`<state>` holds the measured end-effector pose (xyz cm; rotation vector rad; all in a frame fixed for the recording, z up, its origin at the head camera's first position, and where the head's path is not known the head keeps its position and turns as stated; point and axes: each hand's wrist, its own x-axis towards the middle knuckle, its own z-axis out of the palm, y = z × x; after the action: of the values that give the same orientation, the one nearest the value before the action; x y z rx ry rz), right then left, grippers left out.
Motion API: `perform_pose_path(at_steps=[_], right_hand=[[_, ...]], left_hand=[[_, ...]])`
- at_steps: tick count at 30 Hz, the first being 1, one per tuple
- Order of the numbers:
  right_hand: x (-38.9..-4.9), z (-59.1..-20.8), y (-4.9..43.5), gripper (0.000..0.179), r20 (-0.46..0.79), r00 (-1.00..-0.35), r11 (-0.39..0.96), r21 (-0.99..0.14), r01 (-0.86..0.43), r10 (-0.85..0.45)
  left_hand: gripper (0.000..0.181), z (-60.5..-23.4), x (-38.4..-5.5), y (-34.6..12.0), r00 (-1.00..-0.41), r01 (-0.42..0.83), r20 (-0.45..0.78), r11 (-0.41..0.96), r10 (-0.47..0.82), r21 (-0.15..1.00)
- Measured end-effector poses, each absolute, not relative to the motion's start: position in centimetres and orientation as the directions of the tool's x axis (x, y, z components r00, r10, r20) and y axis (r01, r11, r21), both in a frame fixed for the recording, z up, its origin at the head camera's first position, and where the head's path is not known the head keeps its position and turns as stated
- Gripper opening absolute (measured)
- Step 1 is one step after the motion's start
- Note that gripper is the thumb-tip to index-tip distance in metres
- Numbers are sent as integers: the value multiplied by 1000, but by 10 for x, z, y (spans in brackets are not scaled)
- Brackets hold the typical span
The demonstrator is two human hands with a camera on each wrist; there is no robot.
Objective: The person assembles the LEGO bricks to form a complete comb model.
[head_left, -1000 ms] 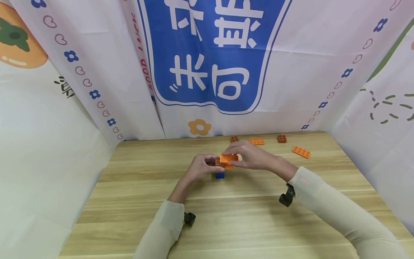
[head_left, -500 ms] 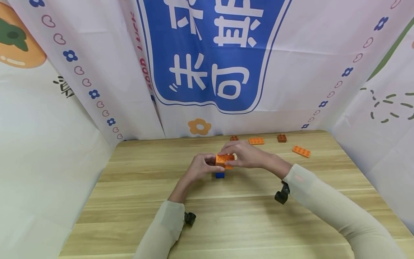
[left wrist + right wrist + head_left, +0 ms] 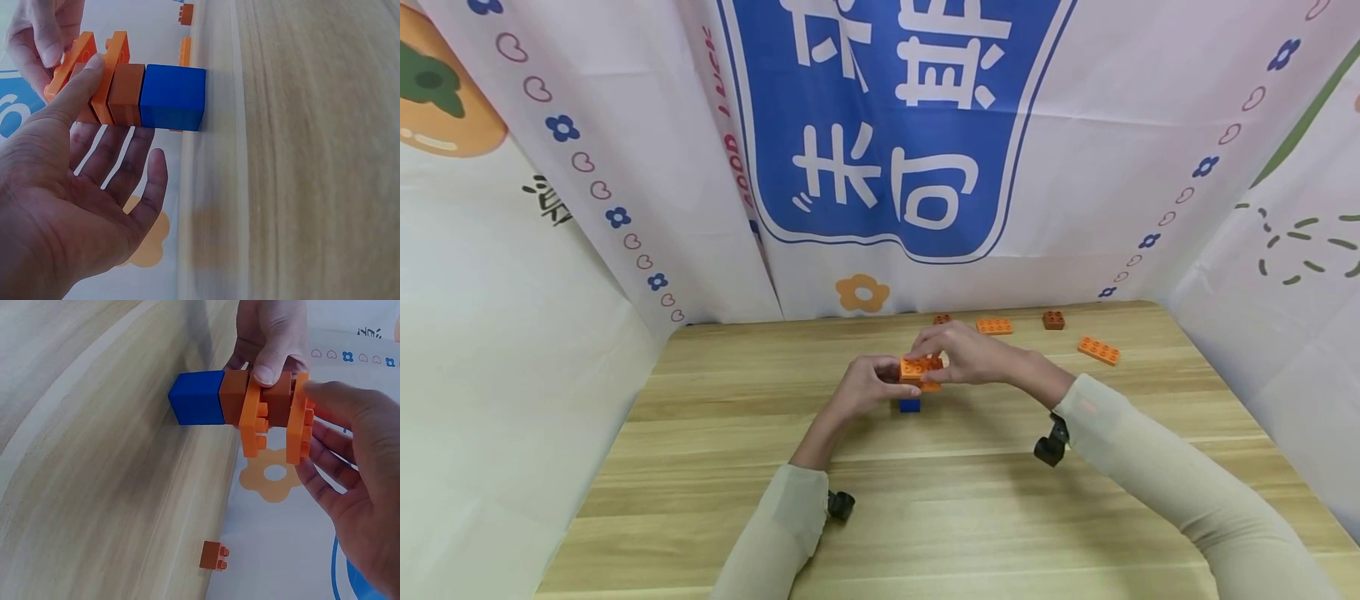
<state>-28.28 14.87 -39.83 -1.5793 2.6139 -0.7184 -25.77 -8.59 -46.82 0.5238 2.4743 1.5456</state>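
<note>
A small tower of toy building bricks stands upright on the wooden table. A blue block (image 3: 199, 399) forms its base, topped by a brown brick (image 3: 233, 394), a flat orange brick (image 3: 251, 425), another brown brick (image 3: 277, 405) and an upper flat orange brick (image 3: 296, 434). Both orange bricks stick out toward the right. My left hand (image 3: 863, 386) grips the tower from the left, thumb on the lower orange brick and fingers behind. From the right, my right hand (image 3: 966, 354) pinches the upper orange brick, which sits right at the top brown brick's studs.
Toward the back edge lie a brown brick (image 3: 942, 318), a flat orange brick (image 3: 995, 327) and a second brown brick (image 3: 1053, 320). Another flat orange brick (image 3: 1098, 350) lies farther right. A printed cloth (image 3: 1060, 208) hangs behind the table.
My right hand has moved slightly left, bringing the upper orange brick over the tower and lining it up on top. My left hand keeps its hold in the same place.
</note>
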Motion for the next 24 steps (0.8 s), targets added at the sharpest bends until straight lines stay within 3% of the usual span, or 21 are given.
perform_pose_path(at_steps=[11,24], right_hand=[[-279,-399,145,28,300,-480,364,-369,-855,-824],[-283,-397,141,25,248,-513,385,-421,-821,-822]], left_hand=[[25,-469,-259,-85,-922,201,30,411,387,889],[27,-470,-259,-85,-924,208,32,430,381,879]])
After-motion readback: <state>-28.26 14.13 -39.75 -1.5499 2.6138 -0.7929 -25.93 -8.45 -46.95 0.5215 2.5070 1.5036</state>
